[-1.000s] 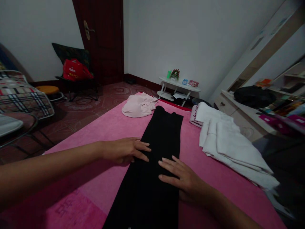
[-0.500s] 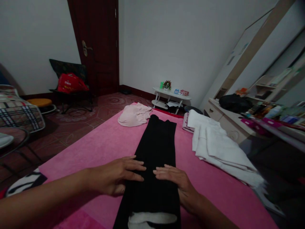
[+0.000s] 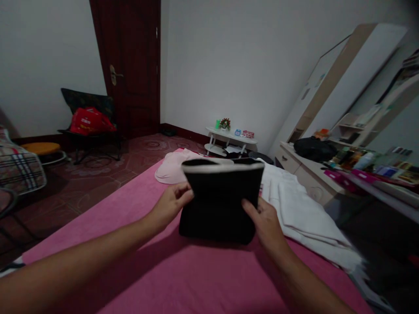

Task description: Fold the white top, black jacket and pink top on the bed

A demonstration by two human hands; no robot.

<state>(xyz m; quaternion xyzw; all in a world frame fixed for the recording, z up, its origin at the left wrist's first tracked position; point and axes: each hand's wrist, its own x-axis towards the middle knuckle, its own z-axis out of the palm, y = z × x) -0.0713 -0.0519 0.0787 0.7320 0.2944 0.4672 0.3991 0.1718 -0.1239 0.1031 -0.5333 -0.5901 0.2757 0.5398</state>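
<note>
A black garment (image 3: 218, 205), its exact kind unclear, is being folded over, its near end raised above the pink bedspread (image 3: 203, 279). A pale strip runs along its upper edge. My left hand (image 3: 178, 200) pinches the garment's left side. On the right side my right hand (image 3: 262, 213) grips it, thumb on the near face and fingers behind. Beyond the garment, to the left, lies a pale pink piece of clothing (image 3: 168, 168). Folded white cloth (image 3: 304, 209) rests right of my right hand. The garment's far part is hidden behind the raised fold.
A small white table (image 3: 231, 136) with a plant stands by the wall. To the left are a chair with a red bag (image 3: 90, 121) and an orange-topped stool (image 3: 42, 148). A dresser (image 3: 306, 174) crowded with items is at the right.
Both hands lay flat with fingers spread on the long black garment. Now they hold its near end, lifted and carried away from me. The view has shifted slightly.
</note>
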